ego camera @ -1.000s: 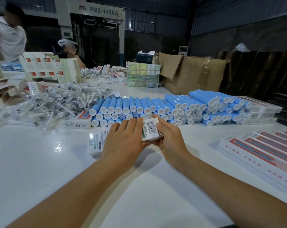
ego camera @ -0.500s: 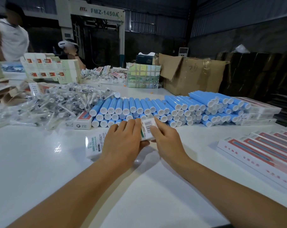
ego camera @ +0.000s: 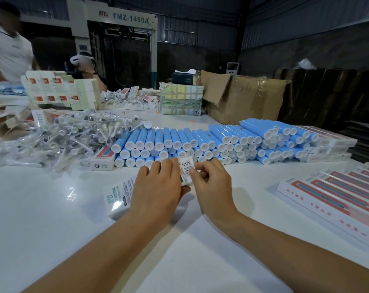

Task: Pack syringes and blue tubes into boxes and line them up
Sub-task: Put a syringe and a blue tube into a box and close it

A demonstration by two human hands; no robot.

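On the white table, box lengthwise left-right, left hand gripping, right hand fingers pinching its barcode end.

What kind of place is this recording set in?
Likely a factory packing floor: a big machine marked FMZ-1450A behind, bulk blue tubes and bagged syringes heaped on the table, stacked cartons.
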